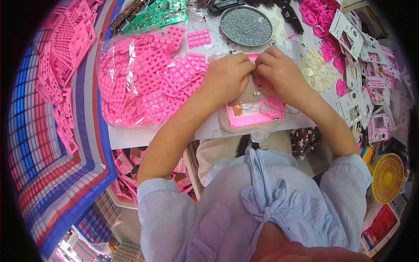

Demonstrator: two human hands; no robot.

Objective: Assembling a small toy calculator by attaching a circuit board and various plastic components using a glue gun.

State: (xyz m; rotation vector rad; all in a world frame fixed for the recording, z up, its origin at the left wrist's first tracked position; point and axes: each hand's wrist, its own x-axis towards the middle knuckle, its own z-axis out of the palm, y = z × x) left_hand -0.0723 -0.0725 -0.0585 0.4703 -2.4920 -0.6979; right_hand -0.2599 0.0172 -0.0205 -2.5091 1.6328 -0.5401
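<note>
A pink plastic housing [257, 120] lies in front of me on a clear plastic bag [262, 128]. Thin wires and a flat grey-brown piece [245, 94] show inside it. My left hand [230, 75] is bent over the housing's far left part, its fingers curled and closed. Close beside it, my right hand [278, 72] bends over the far right part, fingers pinched together. The fingertips of both hands meet near the far edge, and whatever lies between them is hidden.
Left stands a clear bag of pink keypads [152, 98]. Behind my hands is a round tin of small screws [246, 26]. White small parts [317, 70], pink rings [321, 17] and white panels [351, 107] lie to the right. Green circuit boards [163, 15] sit far left.
</note>
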